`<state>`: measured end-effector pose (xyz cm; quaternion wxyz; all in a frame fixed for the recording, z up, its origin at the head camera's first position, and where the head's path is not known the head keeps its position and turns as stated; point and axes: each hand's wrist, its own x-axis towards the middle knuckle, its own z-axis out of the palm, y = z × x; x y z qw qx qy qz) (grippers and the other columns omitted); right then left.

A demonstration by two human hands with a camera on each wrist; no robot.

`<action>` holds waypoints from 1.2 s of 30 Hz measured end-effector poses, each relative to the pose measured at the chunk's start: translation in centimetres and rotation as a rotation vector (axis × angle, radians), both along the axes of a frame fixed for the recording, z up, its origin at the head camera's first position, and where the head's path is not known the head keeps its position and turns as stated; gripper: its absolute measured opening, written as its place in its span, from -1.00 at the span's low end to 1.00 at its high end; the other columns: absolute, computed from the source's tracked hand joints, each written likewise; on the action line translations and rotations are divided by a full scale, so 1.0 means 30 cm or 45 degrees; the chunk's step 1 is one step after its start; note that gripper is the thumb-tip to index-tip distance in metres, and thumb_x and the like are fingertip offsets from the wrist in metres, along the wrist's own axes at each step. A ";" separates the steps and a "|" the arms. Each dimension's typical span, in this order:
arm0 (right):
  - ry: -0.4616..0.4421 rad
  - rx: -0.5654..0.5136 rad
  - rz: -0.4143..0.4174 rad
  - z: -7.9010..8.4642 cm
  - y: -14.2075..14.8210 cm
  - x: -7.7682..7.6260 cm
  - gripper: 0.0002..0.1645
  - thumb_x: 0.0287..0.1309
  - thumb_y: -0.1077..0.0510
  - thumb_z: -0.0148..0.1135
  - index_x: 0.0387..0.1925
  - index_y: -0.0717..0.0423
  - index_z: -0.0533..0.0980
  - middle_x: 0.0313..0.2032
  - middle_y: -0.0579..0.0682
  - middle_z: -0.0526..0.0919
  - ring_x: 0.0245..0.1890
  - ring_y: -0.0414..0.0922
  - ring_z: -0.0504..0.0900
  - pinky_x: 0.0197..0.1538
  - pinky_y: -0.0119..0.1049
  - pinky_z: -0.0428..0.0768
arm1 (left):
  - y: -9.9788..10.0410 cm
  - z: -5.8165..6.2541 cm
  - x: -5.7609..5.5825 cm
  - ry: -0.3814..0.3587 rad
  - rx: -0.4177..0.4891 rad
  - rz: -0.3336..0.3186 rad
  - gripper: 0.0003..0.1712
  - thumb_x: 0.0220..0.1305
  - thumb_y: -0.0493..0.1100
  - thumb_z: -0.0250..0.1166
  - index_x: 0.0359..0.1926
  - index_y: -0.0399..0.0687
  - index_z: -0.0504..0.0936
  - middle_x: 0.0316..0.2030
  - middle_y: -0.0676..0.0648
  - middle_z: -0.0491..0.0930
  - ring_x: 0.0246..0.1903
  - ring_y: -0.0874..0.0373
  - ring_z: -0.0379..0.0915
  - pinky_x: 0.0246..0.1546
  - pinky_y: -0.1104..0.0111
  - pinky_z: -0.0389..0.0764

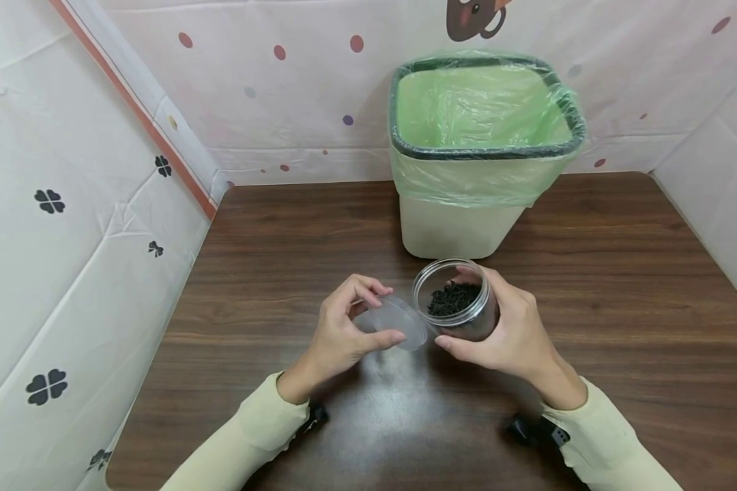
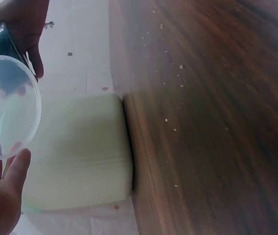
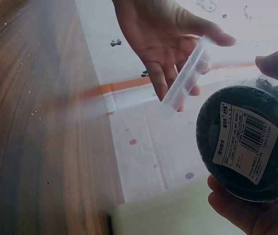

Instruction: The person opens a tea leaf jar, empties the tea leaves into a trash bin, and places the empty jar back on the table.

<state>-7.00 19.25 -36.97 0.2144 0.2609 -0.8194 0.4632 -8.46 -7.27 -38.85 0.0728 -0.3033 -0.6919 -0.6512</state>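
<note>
A clear round jar (image 1: pixel 475 320) with dark, curled dried leaves (image 1: pixel 453 299) inside is gripped by my right hand (image 1: pixel 512 331), its mouth tilted toward the left and up. In the right wrist view the jar's base (image 3: pixel 244 142) carries a white barcode label (image 3: pixel 246 139). My left hand (image 1: pixel 344 324) pinches a translucent plastic lid (image 1: pixel 402 324) by its edge between thumb and fingers. The lid is off the jar, beside its mouth, and both are held above the table. In the left wrist view the lid (image 2: pixel 36 112) partly overlaps the jar behind it.
A pale waste bin (image 1: pixel 460 228) lined with a green bag (image 1: pixel 485 109) stands at the back of the brown wooden table (image 1: pixel 270 252), just beyond the jar. Patterned white cloth (image 1: pixel 282 88) covers the walls behind and at both sides.
</note>
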 end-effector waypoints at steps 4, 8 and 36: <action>0.000 0.002 -0.001 0.002 0.001 0.001 0.11 -0.47 -0.07 0.73 0.23 0.21 0.48 -0.05 -0.05 0.70 -0.08 -0.13 0.67 0.07 -0.51 0.49 | -0.012 -0.013 -0.001 -0.003 -0.044 0.000 -0.37 -0.04 0.07 0.64 -0.30 -0.28 0.45 -0.06 -0.21 0.57 0.04 -0.19 0.59 0.09 0.12 0.61; 0.006 0.004 -0.007 0.005 0.001 0.001 0.11 -0.48 -0.05 0.73 0.25 0.15 0.49 -0.06 -0.07 0.70 -0.09 -0.15 0.68 0.06 -0.51 0.50 | -0.020 -0.021 0.002 -0.009 -0.108 0.007 -0.41 -0.11 0.00 0.68 -0.33 -0.21 0.46 -0.06 -0.19 0.57 0.04 -0.14 0.59 0.07 0.15 0.62; 0.002 0.006 -0.025 0.010 0.011 0.007 0.13 -0.51 0.00 0.74 0.27 0.07 0.48 -0.05 -0.09 0.70 -0.08 -0.15 0.67 0.06 -0.50 0.49 | -0.024 -0.065 0.002 -0.070 -0.520 -0.002 -0.45 -0.24 -0.05 0.72 -0.43 -0.03 0.46 0.02 -0.16 0.64 0.05 -0.10 0.58 0.09 0.33 0.58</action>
